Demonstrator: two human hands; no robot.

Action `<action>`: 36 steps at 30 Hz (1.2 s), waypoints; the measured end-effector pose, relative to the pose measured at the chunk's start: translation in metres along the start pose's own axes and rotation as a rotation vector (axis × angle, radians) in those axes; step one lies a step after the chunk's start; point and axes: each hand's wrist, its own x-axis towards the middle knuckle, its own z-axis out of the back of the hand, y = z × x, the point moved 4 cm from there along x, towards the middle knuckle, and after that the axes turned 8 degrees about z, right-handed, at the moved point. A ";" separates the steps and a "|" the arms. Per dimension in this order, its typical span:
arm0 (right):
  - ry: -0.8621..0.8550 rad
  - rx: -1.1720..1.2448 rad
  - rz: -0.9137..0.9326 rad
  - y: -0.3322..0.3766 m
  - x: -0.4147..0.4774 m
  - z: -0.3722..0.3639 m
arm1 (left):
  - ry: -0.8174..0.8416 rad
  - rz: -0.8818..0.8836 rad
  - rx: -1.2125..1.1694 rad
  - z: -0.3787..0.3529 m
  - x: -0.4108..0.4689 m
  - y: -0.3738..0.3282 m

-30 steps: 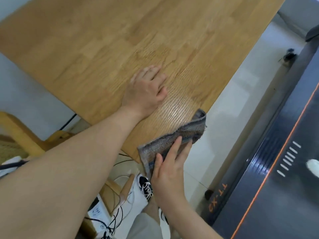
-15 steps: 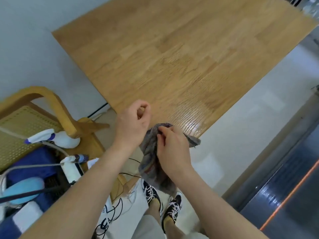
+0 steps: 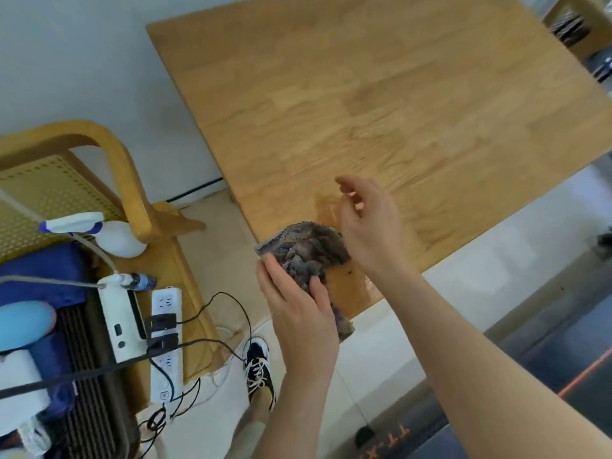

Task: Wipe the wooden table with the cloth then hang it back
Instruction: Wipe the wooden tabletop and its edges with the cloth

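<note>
Head view: cloth bunched at the worktop near corner, gripped by the left hand; the right hand, open, touches its far side.

A gathered grey cloth hides the near corner of the wooden surface, whose far edge runs off the top of the frame. The left hand covers the cloth's lower folds; the right hand, motion-blurred at the fingertips, masks its right side. Both forearms are cut off by the bottom edge. Orange lettering on the dark mat is too smeared to read.
</note>
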 end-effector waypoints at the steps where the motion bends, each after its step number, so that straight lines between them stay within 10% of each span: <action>1: 0.011 -0.068 0.037 -0.006 0.006 -0.005 | 0.009 0.052 -0.031 -0.001 0.008 0.001; 10: 0.094 -0.357 0.176 -0.025 -0.003 -0.035 | -0.027 0.302 -0.380 -0.004 0.086 0.011; 17: 0.217 -0.541 0.198 -0.023 -0.005 -0.042 | -0.046 0.119 -0.221 -0.006 0.030 0.003; 36: 0.205 -0.475 0.170 0.006 0.115 -0.057 | -0.128 0.266 -0.057 0.035 0.284 -0.063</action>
